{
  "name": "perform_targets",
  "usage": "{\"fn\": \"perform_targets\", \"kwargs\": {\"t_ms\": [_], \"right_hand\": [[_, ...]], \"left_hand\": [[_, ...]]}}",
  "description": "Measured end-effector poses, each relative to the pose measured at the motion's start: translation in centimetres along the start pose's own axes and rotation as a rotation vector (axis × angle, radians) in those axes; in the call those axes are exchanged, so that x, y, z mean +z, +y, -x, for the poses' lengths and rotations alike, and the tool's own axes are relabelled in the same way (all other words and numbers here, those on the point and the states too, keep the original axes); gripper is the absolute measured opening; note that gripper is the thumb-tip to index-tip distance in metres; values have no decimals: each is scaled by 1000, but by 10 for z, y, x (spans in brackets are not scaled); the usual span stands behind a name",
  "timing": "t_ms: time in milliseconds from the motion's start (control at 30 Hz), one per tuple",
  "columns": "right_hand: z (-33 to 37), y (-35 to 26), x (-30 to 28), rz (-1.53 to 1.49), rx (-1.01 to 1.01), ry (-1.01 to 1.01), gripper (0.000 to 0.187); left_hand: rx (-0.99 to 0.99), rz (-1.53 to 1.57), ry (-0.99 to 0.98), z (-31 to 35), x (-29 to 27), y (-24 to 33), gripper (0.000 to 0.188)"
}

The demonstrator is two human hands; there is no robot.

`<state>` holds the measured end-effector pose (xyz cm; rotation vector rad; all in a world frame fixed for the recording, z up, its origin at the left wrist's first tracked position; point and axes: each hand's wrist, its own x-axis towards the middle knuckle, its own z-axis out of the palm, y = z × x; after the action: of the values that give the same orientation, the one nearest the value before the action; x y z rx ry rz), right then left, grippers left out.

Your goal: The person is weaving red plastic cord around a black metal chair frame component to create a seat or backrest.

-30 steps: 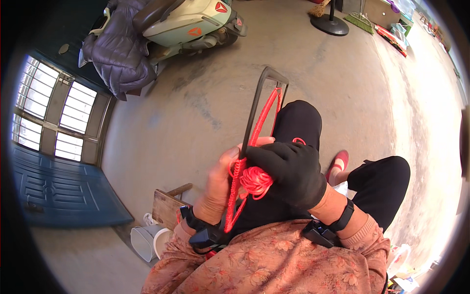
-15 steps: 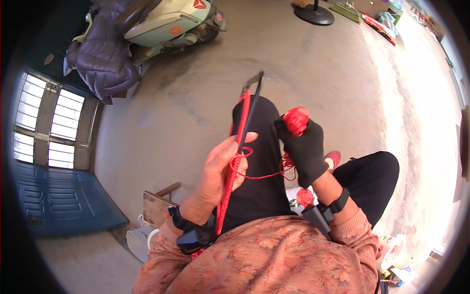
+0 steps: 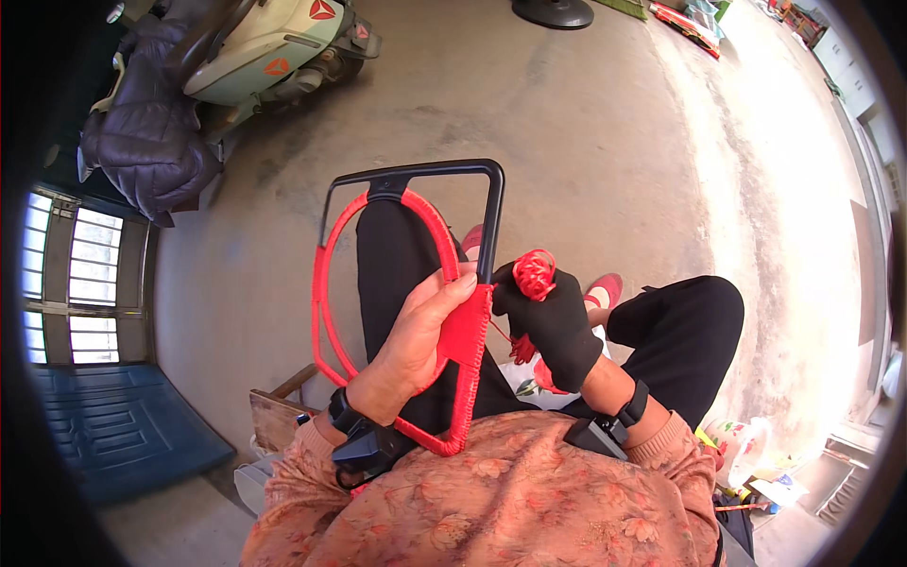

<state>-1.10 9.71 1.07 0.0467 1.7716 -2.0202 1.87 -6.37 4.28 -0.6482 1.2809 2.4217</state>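
Observation:
My bare left hand (image 3: 408, 348) grips one side of a black frame (image 3: 430, 170), a rounded rectangle with a ring inside it. Red cord is wrapped around the ring and much of the frame's lower part, forming a solid red patch beside my thumb. My right hand (image 3: 564, 331), in a black glove, is closed around a ball of red cord (image 3: 536, 274) that sticks out at the top of the fist. Below that fist dangles a small red bunch of cord (image 3: 521, 350). A thin strand runs from the frame's edge toward it.
Black-trousered knees lie under the work, with a white printed bag (image 3: 557, 389) between them. A wooden stool (image 3: 274, 419) stands at the left. Farther off are a scooter (image 3: 269, 57) with a dark padded cover (image 3: 156, 132), a blue door (image 3: 113, 425) and a round black base (image 3: 553, 11).
My left hand has turned the frame from edge-on to broadside, so its ring now shows. The right fist with the cord ball has moved slightly left and lower. The view has shifted.

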Motion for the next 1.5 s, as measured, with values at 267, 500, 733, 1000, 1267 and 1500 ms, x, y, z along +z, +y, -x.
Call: {"fn": "perform_targets", "kwargs": {"t_ms": [267,500,733,1000,1267,1500], "right_hand": [[-13,-5,-21,-15,109,142,26],[3,6,-36,-246,344,-250,39],[6,11,-58,-164,229,-24,26],[-2,-3,-45,-512,0,-65,33],[10,-21,-28,-205,139,-22,26],[17,-27,-67,-64,135,-15,27]], "left_hand": [[-140,57,-82,-41,-10,-27,25],[-109,-13,-194,-55,-10,-25,24],[-159,-55,-186,-53,-4,-20,19],[-154,-106,-190,-58,-2,-30,13],[-4,-151,-180,-65,0,-41,14],[-152,-150,-285,-54,6,-26,18]]}}
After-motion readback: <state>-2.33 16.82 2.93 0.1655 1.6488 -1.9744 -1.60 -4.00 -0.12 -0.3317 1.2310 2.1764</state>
